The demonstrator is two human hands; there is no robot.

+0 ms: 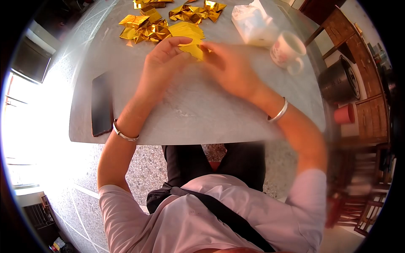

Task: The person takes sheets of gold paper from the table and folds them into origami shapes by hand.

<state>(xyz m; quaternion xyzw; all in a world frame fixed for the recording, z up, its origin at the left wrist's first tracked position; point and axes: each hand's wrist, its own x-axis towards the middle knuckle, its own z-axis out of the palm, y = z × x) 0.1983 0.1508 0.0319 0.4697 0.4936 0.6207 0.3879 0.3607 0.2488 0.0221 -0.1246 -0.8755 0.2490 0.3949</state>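
Note:
Between my two hands, above the grey table (168,120), is a small piece of yellow paper (193,51). My left hand (160,63) has its fingers curled and pinched at the paper's left side. My right hand (231,69) is closed on the right side; motion blurs it, and its fingers partly hide the paper. Just beyond lies a fanned stack of yellow paper sheets (185,30). Folded shiny gold foil pieces (149,31) are heaped left of the stack, and more gold foil pieces (196,13) lie behind it.
A tissue pack (253,25) and a white mug with a red pattern (288,48) stand at the right of the table. A black phone (102,105) lies near the left edge. Beyond the right edge are a dark metal pot (337,82) and a red bucket (344,114).

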